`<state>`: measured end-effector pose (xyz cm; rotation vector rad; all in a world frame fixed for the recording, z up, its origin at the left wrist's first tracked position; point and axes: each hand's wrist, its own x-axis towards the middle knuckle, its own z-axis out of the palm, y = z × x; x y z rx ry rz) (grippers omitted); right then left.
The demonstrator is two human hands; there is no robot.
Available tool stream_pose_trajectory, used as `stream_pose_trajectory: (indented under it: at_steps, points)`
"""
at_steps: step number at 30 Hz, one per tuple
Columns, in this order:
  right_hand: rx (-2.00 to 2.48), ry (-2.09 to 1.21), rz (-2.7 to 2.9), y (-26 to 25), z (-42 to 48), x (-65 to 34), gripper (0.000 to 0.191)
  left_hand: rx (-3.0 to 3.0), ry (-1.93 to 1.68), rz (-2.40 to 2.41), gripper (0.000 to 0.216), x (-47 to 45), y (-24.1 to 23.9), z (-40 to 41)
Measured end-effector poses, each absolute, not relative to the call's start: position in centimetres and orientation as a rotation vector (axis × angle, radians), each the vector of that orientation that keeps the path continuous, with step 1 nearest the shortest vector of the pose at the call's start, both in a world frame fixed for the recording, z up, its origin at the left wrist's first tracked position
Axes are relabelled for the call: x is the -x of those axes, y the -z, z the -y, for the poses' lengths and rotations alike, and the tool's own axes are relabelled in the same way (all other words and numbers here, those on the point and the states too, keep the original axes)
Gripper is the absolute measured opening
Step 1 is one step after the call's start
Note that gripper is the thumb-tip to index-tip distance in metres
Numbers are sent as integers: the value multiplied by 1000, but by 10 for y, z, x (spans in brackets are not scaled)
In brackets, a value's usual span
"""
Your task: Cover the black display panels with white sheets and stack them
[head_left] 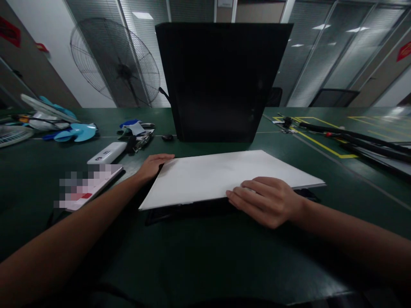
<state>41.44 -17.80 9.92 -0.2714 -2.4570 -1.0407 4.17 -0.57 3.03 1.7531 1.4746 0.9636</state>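
A flat white panel [218, 173] lies slightly raised over a dark frame-like part [156, 217] on the green table. My left hand [156, 164] is at the panel's far left corner, fingers together along its edge; the thumb side is mostly hidden. Across the near edge, right of the middle, my right hand [268, 201] has its bent fingers on the panel, thumb out of sight. Behind the panel a large black rectangular panel [221, 81] stands upright, its dark face towards me.
Left of my forearm are a phone-like pink-white slab [96, 188] and a white oblong device [109, 152]. Farther left lie blue fan blades [78, 131]. Long black strips [359, 139] lie on the right. A wire-caged fan [118, 64] stands behind the table [199, 265].
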Motion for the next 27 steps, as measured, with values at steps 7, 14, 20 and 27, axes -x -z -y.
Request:
stream_pose_trajectory:
  at_steps: [7,14,20,27]
  points:
    - [547,1123,2265,-119,162,-440,35,-1971,-729,-1254,74,-38,-36,17]
    - [630,963,2291,-99,150,-449,25,-2232,-651,-1340,58,-42,-36,21]
    - [764,969,2319,-107,152,-446,16,-2286,-594,-1416,48,-41,-31,12]
    - [1017,884,2258,-166,180,-482,14,-2300,-650,-1457,74,-43,-28,18]
